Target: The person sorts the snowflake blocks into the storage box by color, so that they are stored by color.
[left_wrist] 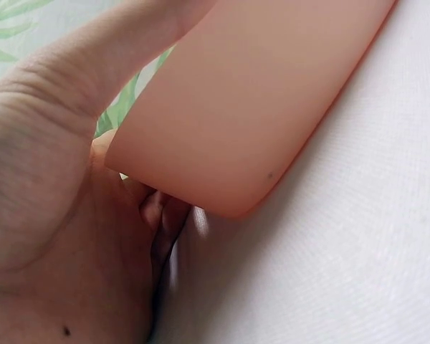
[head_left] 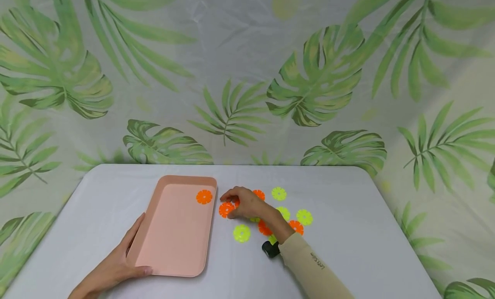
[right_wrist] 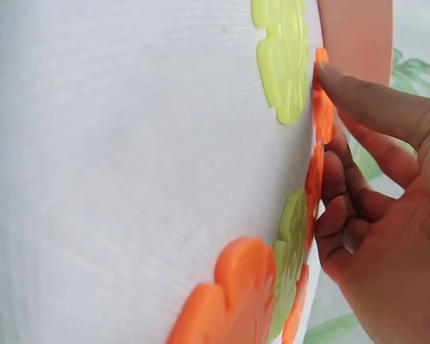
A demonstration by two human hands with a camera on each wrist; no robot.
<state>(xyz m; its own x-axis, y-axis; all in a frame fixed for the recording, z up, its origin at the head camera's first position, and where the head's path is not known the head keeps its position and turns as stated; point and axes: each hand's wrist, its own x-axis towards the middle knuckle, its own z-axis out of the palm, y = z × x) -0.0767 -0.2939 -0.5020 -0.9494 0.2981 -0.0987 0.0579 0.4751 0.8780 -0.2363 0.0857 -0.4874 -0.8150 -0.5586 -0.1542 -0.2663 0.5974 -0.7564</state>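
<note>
My left hand [head_left: 112, 264] grips the near left corner of a pink rectangular tray [head_left: 174, 230], with the thumb along its front edge and the fingers along its left side. The left wrist view shows the tray's outer wall [left_wrist: 236, 107] inside that hand. Right of the tray, my right hand [head_left: 247, 203] pinches an orange slotted plastic disc [head_left: 225, 210] between thumb and fingers, low over the table. In the right wrist view the thumb lies on this orange disc [right_wrist: 322, 107]. One orange disc [head_left: 204, 196] lies in the tray, near its far right corner.
Several yellow-green discs, such as the near one [head_left: 241, 233], and orange discs [head_left: 296, 227] lie loosely around and under my right forearm. A black object [head_left: 270, 249] shows at the right wrist. Leaf-patterned cloth [head_left: 232, 75] hangs behind the white table [head_left: 348, 230].
</note>
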